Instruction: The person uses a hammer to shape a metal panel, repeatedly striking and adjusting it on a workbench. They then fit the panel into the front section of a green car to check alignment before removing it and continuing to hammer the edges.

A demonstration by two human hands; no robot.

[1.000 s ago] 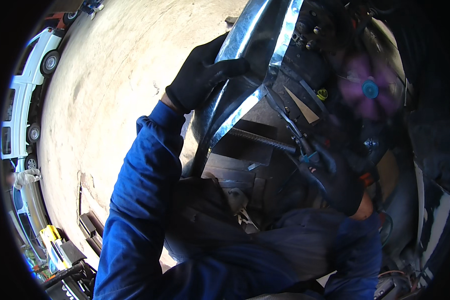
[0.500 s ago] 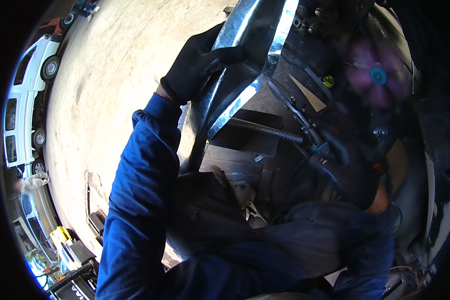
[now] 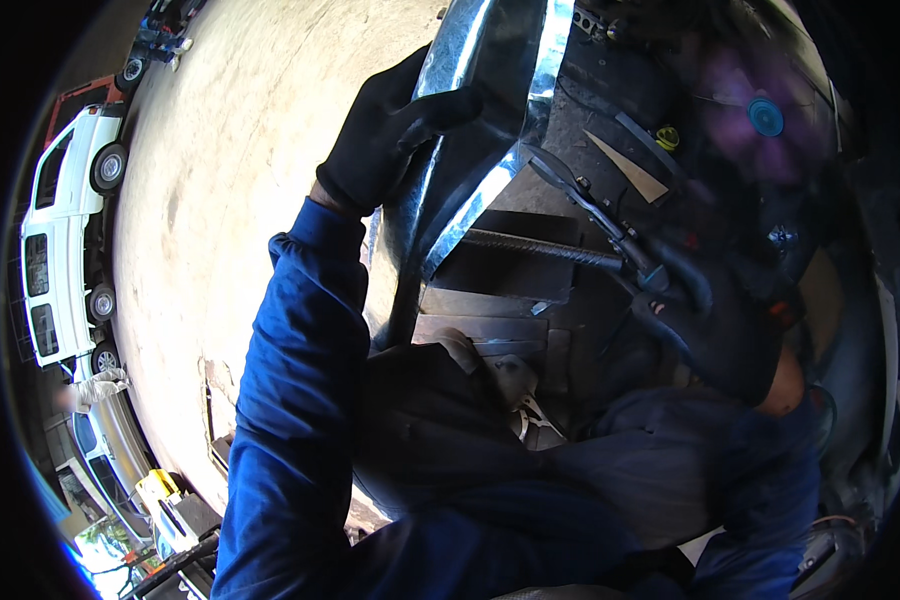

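My left hand [image 3: 385, 135], in a black glove, is closed on the left side of a shiny, folded sheet-metal piece [image 3: 452, 185], thumb over its face. The piece stands tilted in front of me, with bright bent edges. My black-gloved right hand [image 3: 715, 335] is wrapped round the handles of a pair of tin snips [image 3: 597, 212]. The snips' head lies at the right edge of the sheet metal, close to its corner; whether the blades bite into it I cannot tell. Below the snips, a ribbed steel rod [image 3: 545, 248] lies across a dark flat plate [image 3: 500, 275].
A fan with a teal hub [image 3: 765, 117] and blurred purple blades stands at the far right. A tan wedge-shaped offcut [image 3: 628, 168] and a small yellow round object [image 3: 667, 138] lie near it. Metal pliers [image 3: 535, 418] lie by my legs. A white van [image 3: 65, 230] is parked far left.
The view has shifted slightly. The sheet metal and my left hand sit a little further left against the floor, and the snips' head is nearer the sheet's corner. Both grips stay the same.
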